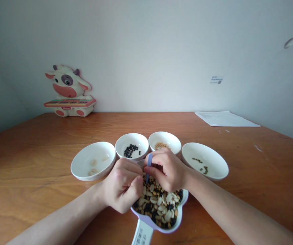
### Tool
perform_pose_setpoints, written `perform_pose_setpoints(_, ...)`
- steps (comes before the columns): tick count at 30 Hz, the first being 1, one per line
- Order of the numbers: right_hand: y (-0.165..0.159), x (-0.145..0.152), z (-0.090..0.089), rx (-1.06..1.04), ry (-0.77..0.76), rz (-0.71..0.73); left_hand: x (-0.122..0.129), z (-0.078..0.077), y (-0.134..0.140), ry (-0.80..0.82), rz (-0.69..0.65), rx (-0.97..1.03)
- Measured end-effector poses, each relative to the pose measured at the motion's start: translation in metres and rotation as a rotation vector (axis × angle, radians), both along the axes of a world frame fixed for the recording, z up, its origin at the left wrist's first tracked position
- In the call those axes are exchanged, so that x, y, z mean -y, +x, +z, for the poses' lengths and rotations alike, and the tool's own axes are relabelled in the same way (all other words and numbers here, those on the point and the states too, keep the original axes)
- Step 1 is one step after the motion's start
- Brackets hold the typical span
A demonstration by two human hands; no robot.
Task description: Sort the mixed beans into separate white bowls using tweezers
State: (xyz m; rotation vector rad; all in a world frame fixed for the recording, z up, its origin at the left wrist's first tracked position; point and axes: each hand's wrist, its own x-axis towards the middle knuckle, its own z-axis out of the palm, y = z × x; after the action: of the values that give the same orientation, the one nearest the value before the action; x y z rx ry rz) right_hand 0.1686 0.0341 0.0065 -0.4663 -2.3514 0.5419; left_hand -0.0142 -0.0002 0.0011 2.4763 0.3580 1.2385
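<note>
A flower-shaped white dish point(179, 217) full of mixed beans sits at the near edge of the wooden table. My right hand point(169, 168) grips blue tweezers point(148, 161), tips down into the beans. My left hand point(122, 185) rests on the dish's left rim, fingers curled beside the tweezers. Behind stand four white bowls: the far-left bowl point(81, 166) with a few pale beans, one point(122, 143) with black beans, one point(173, 141) with yellow beans, the right bowl point(217, 166) with a few green beans.
A cow-shaped toy keyboard point(68, 92) stands at the back left against the wall. Sheets of paper point(225, 119) lie at the back right. A white label point(142, 234) hangs from the dish's front.
</note>
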Motion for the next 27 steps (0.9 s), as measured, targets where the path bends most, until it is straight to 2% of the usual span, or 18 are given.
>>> perform_pose_setpoints(8, 0.0001, 0.0010, 0.0036, -0.096, 0.000, -0.011, 0.0000, 0.0000, 0.0000, 0.010, -0.009, -0.004)
perform_pose_setpoints(14, 0.0007, 0.0042, 0.0062, -0.252, 0.041, -0.116, -0.0002, -0.0020, -0.0011, -0.005, -0.015, -0.016)
perform_pose_setpoints(17, 0.0001, 0.0044, 0.0071, -0.259, 0.036, -0.154, -0.0001, -0.0023, -0.0013, -0.005, -0.018, -0.017)
perform_pose_setpoints(27, -0.0029, 0.0042, 0.0060, -0.215, 0.039, -0.136, 0.0006, 0.0021, 0.0001, -0.034, 0.010, -0.068)
